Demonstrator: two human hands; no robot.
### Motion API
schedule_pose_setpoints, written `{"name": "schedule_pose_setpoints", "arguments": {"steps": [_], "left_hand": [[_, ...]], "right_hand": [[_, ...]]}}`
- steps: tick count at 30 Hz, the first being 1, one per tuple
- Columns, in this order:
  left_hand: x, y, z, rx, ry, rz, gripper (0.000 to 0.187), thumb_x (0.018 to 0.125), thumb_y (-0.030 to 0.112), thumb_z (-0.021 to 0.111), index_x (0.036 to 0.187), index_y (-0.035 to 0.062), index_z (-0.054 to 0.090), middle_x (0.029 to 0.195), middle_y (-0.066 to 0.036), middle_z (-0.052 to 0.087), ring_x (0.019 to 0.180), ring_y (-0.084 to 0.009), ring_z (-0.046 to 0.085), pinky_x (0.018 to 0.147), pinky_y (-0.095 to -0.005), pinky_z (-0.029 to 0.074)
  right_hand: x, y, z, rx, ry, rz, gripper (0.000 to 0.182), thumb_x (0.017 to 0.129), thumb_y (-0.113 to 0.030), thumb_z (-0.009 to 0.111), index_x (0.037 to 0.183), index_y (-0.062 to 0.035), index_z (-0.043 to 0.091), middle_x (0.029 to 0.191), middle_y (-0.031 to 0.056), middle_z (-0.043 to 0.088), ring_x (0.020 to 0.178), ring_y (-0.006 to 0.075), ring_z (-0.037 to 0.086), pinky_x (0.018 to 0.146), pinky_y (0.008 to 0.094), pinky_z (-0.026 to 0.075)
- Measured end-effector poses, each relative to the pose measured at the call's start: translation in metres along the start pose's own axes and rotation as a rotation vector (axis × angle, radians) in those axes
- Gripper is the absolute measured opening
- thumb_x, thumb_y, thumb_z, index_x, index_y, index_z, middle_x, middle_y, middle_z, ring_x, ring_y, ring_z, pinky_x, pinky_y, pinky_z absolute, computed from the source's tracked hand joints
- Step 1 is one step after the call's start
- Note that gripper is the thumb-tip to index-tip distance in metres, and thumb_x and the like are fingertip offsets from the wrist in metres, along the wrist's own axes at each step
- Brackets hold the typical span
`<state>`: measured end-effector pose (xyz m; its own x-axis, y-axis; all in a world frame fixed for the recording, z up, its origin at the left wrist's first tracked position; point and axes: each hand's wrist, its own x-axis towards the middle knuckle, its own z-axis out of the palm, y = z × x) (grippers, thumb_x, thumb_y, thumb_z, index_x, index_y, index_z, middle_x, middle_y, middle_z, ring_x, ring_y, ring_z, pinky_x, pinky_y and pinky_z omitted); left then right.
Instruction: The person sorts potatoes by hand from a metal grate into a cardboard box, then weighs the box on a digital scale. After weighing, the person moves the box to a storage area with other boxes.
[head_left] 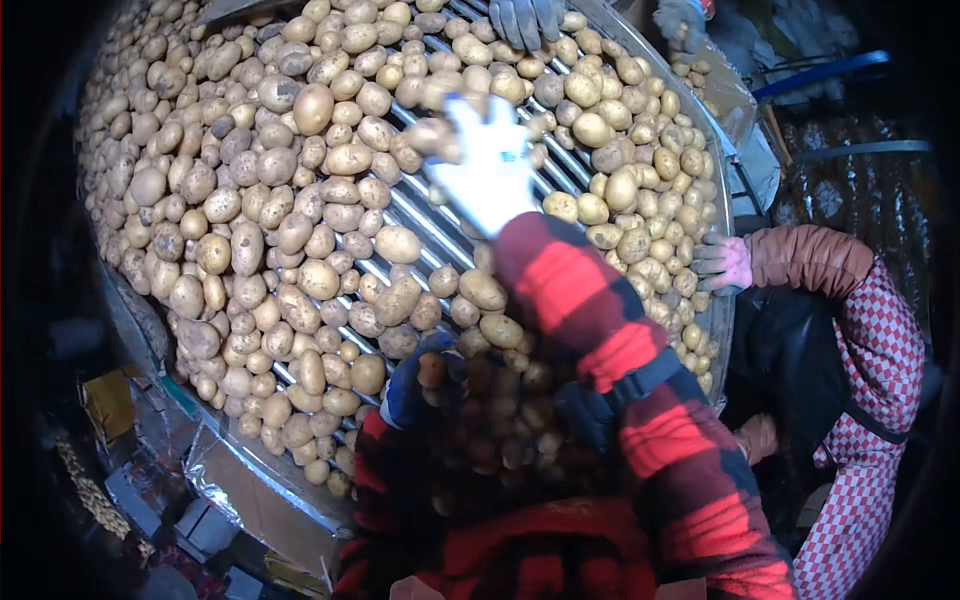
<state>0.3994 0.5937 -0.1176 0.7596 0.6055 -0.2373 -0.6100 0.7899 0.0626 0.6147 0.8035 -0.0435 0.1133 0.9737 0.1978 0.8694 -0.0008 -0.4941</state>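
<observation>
Lying on rollers [408, 206]: potatoes [398, 244] yellow-brn, w/ dirt.

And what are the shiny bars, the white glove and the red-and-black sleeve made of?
The bars look like smooth, polished metal: they catch bright streaks of light. The white glove is probably cloth, but it's too blurry to be sure. The sleeve seems soft, dull woven fabric, because it creases without shining.

Potatoes [245, 245] on rollers [425, 220] before you, co-worker's hand [722, 264] at R edge, 2nd gloved hand [527, 20] at far side, boxes [205, 525] lower L.
</observation>
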Motion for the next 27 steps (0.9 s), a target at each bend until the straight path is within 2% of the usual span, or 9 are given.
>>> {"name": "schedule_pose_setpoints", "arguments": {"steps": [1,4,8,11,15,17,21,23,27], "left_hand": [[-0.003,0.000,0.002,0.014,0.010,-0.005,0.052,0.100,0.053,0.049,0.140,0.0198,0.050,0.114,-0.007,0.063,0.080,-0.0142,0.059,0.068,-0.0286,0.049],[-0.007,0.000,0.009,0.004,0.077,0.032,0.055,0.100,0.053,0.048,0.140,0.0155,0.050,0.118,-0.007,0.061,0.088,-0.0148,0.060,0.078,-0.0307,0.051],[-0.013,-0.011,-0.008,-1.136,0.521,0.100,0.058,0.098,0.057,0.045,0.136,0.0140,0.052,0.109,-0.005,0.060,0.087,-0.0206,0.059,0.074,-0.0356,0.048],[-0.021,-0.020,-0.045,0.294,0.381,0.142,0.055,0.099,0.057,0.047,0.131,0.0124,0.056,0.107,-0.006,0.061,0.086,-0.0218,0.059,0.072,-0.0376,0.049],[-0.005,-0.015,-0.011,-0.062,0.080,0.131,0.046,0.100,0.053,0.046,0.126,0.0164,0.057,0.105,-0.005,0.061,0.078,-0.0213,0.056,0.071,-0.0376,0.049],[-0.008,-0.014,-0.029,-0.115,-0.199,0.102,0.049,0.105,0.045,0.040,0.142,0.0159,0.051,0.142,0.003,0.055,0.126,-0.0183,0.054,0.105,-0.0428,0.043],[-0.018,-0.015,-0.046,0.624,0.277,0.152,0.051,0.105,0.045,0.041,0.144,0.0138,0.049,0.144,0.001,0.053,0.129,-0.0188,0.051,0.110,-0.0430,0.040],[0.003,-0.006,-0.007,-0.132,-0.272,0.060,0.052,0.105,0.043,0.042,0.146,0.0119,0.048,0.144,-0.002,0.053,0.133,-0.0205,0.049,0.112,-0.0433,0.039],[-0.012,-0.021,-0.046,0.361,0.203,0.181,0.054,0.104,0.044,0.043,0.147,0.0107,0.047,0.145,-0.006,0.052,0.133,-0.0231,0.048,0.111,-0.0440,0.040]], "right_hand": [[-0.003,-0.019,0.027,-0.038,0.072,-0.021,0.076,0.073,-0.033,0.078,0.144,-0.0230,0.052,0.151,0.0287,0.036,0.120,0.0441,0.050,0.095,0.0482,0.050],[-0.024,-0.073,0.028,0.051,-0.162,0.023,0.091,0.075,-0.038,0.080,0.155,-0.0210,0.039,0.158,0.0383,0.019,0.144,0.0554,0.026,0.110,0.0614,0.037],[-0.072,-0.066,0.016,-0.006,-0.269,-0.196,0.083,0.081,-0.039,0.076,0.154,-0.0173,0.042,0.158,0.0379,0.019,0.146,0.0592,0.018,0.113,0.0655,0.027],[-0.104,-0.049,-0.017,0.219,-0.232,-0.401,0.060,0.080,-0.029,0.074,0.137,-0.0139,0.059,0.147,0.0214,0.048,0.135,0.0495,0.043,0.108,0.0563,0.038],[-0.126,-0.010,-0.078,0.243,0.080,-0.296,0.046,0.071,-0.013,0.072,0.116,-0.0088,0.066,0.120,0.0175,0.063,0.107,0.0374,0.061,0.092,0.0493,0.049],[-0.116,0.029,-0.104,0.050,0.126,-0.191,0.042,0.071,-0.008,0.069,0.113,-0.0038,0.066,0.119,0.0205,0.064,0.100,0.0409,0.062,0.085,0.0487,0.052],[-0.077,0.129,-0.098,-0.235,0.167,0.046,0.059,0.083,-0.033,0.073,0.137,-0.0138,0.060,0.139,0.0192,0.054,0.118,0.0404,0.055,0.097,0.0562,0.044],[-0.067,0.108,-0.095,-0.454,-0.045,0.176,0.056,0.082,-0.032,0.073,0.135,-0.0167,0.062,0.138,0.0198,0.056,0.118,0.0414,0.057,0.096,0.0528,0.048],[-0.090,0.087,-0.072,-0.229,0.004,0.103,0.044,0.082,-0.031,0.070,0.124,-0.0176,0.066,0.134,0.0161,0.056,0.113,0.0391,0.055,0.094,0.0515,0.048]]}}
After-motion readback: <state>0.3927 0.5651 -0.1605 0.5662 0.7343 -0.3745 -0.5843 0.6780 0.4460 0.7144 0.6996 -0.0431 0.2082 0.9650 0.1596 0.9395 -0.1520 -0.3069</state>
